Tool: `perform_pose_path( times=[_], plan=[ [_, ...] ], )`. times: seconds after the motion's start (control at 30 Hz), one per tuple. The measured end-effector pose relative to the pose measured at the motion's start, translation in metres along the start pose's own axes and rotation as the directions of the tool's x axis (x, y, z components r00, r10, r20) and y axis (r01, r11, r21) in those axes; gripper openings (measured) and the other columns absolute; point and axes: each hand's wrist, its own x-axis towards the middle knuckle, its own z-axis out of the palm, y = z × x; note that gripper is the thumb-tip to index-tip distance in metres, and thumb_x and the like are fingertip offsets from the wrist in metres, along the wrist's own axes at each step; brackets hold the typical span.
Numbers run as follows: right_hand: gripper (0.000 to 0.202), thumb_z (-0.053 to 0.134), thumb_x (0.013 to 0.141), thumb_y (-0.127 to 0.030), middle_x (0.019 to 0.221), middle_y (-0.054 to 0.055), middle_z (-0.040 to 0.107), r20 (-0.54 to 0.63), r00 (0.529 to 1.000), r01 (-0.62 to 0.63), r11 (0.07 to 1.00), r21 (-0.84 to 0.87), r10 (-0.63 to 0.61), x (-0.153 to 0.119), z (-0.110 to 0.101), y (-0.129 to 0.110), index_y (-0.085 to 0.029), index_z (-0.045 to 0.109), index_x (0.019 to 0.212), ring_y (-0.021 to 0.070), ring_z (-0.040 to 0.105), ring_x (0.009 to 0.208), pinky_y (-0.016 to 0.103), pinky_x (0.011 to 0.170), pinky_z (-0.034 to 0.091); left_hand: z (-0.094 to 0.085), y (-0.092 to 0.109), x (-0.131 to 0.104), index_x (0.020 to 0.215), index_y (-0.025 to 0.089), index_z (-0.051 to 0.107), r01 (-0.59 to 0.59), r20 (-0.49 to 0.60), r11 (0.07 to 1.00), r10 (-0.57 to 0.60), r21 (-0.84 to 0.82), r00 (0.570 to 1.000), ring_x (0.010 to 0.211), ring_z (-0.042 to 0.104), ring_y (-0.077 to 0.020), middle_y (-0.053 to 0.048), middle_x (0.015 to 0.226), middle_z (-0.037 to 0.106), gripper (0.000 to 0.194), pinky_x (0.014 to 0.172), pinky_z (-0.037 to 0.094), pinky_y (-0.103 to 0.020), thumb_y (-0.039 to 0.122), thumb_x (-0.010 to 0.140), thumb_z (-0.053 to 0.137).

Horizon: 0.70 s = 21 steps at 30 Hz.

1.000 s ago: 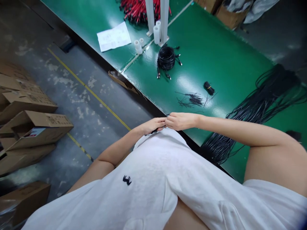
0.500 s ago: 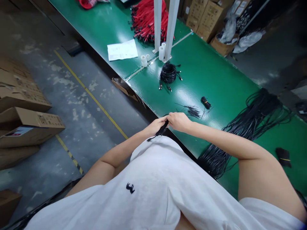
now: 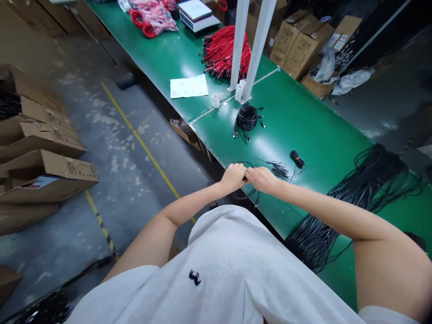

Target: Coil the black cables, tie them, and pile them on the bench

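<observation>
My left hand (image 3: 232,177) and my right hand (image 3: 261,178) meet at the near edge of the green table (image 3: 320,135), both closed on a black cable (image 3: 249,194). Loops of the cable show above and below my fingers; the part inside the grip is hidden. Just beyond my right hand lie loose black twist ties (image 3: 278,169) and a bundle of ties (image 3: 297,159) with a yellow band. Farther up the table sits a coil of black cables (image 3: 247,118) with metal plugs. A long heap of black cables (image 3: 367,180) lies to the right, partly behind my right forearm.
White posts (image 3: 240,45) rise from the table, with white plastic rolls (image 3: 215,100) at their foot. Beyond are a paper sheet (image 3: 189,86), a pile of red cables (image 3: 224,51) and a scale (image 3: 197,15). Cardboard boxes (image 3: 50,171) stand on the floor at left.
My hands have moved slightly away from my body, and the cable now hangs in wider loops around them. The view has shifted, showing more of the table's far end.
</observation>
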Motion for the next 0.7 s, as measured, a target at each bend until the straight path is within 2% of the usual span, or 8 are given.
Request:
perform_pose_path(
  times=[0.1,0.2,0.33,0.4,0.47,0.53,0.6,0.7],
  plan=[
    [0.024,0.040,0.094,-0.013,0.094,0.015,0.062,0.068,0.995,-0.075,0.997,-0.010,0.075,0.003,0.001,0.004,-0.008,0.063,0.101,0.0212,0.059,0.079,0.031,0.058,0.025,0.015,0.014,-0.012,0.105,0.013,0.056,0.197,0.115,0.921,-0.168,-0.335,0.979,0.091,0.065,-0.0226,-0.013,0.106,0.063,0.021,0.082,0.051,-0.038,0.027,0.090,0.059],
    [0.026,0.039,0.096,-0.016,0.094,0.015,0.062,0.043,0.999,-0.030,0.998,-0.047,0.032,0.000,0.001,0.004,-0.008,0.064,0.098,0.0219,0.058,0.082,0.032,0.061,0.025,0.013,0.005,-0.025,0.110,0.014,0.056,0.125,0.159,0.833,-0.045,-0.539,0.986,0.090,0.067,-0.0175,-0.010,0.104,0.068,0.018,0.084,0.053,-0.035,0.018,0.095,0.047],
    [0.032,0.032,0.098,-0.012,0.093,0.014,0.062,-0.122,0.980,0.146,0.983,-0.111,-0.160,-0.007,-0.002,-0.002,-0.011,0.064,0.098,0.0203,0.053,0.079,0.034,0.064,0.024,-0.007,-0.022,-0.017,0.119,0.016,0.060,-0.185,-0.122,0.950,0.158,-0.253,0.980,0.128,0.052,-0.0265,-0.016,0.129,0.062,0.029,0.111,0.037,-0.048,0.021,0.090,0.058],
    [0.034,0.030,0.099,-0.012,0.090,0.013,0.062,-0.157,0.962,0.202,0.970,-0.134,-0.222,-0.008,-0.005,-0.003,-0.012,0.064,0.098,0.0205,0.050,0.077,0.035,0.064,0.023,-0.012,-0.026,-0.005,0.109,0.014,0.065,-0.229,-0.006,0.970,0.230,-0.086,0.973,0.120,0.058,-0.0282,-0.016,0.117,0.067,0.023,0.110,0.036,-0.048,0.023,0.089,0.060],
    [0.035,0.029,0.098,-0.011,0.088,0.012,0.060,-0.130,0.974,0.168,0.976,-0.142,-0.186,-0.005,-0.007,0.000,-0.012,0.064,0.097,0.0210,0.049,0.076,0.035,0.064,0.023,-0.011,-0.017,0.003,0.094,0.012,0.067,-0.167,0.124,0.985,0.161,0.039,0.979,0.100,0.065,-0.0270,-0.015,0.095,0.070,0.018,0.101,0.042,-0.046,0.022,0.093,0.053],
    [0.032,0.032,0.095,-0.010,0.087,0.013,0.060,-0.088,0.994,0.054,0.990,-0.129,-0.066,-0.001,-0.007,0.007,-0.011,0.064,0.096,0.0214,0.050,0.075,0.035,0.064,0.022,-0.004,0.002,0.003,0.094,0.009,0.066,-0.024,0.098,0.991,0.011,0.135,0.995,0.095,0.064,-0.0284,-0.017,0.092,0.068,0.023,0.093,0.044,-0.044,0.024,0.095,0.048],
    [0.028,0.036,0.093,-0.011,0.089,0.015,0.061,-0.049,0.997,-0.060,0.994,-0.095,0.056,0.003,-0.003,0.016,-0.009,0.064,0.095,0.0220,0.052,0.076,0.035,0.063,0.022,0.001,0.022,-0.007,0.111,0.006,0.063,0.053,0.028,0.991,-0.056,0.126,0.998,0.105,0.062,-0.0318,-0.021,0.108,0.066,0.030,0.093,0.044,-0.045,0.028,0.092,0.056],
    [0.026,0.040,0.091,-0.010,0.092,0.017,0.062,-0.007,0.988,-0.157,0.986,-0.050,0.157,0.003,0.005,0.024,-0.007,0.065,0.096,0.0222,0.054,0.078,0.034,0.063,0.023,0.000,0.033,-0.029,0.124,0.012,0.059,-0.172,0.200,0.976,0.196,-0.132,0.960,0.117,0.060,-0.0281,-0.017,0.127,0.063,0.043,0.097,0.045,-0.038,0.033,0.086,0.066]
  ],
)
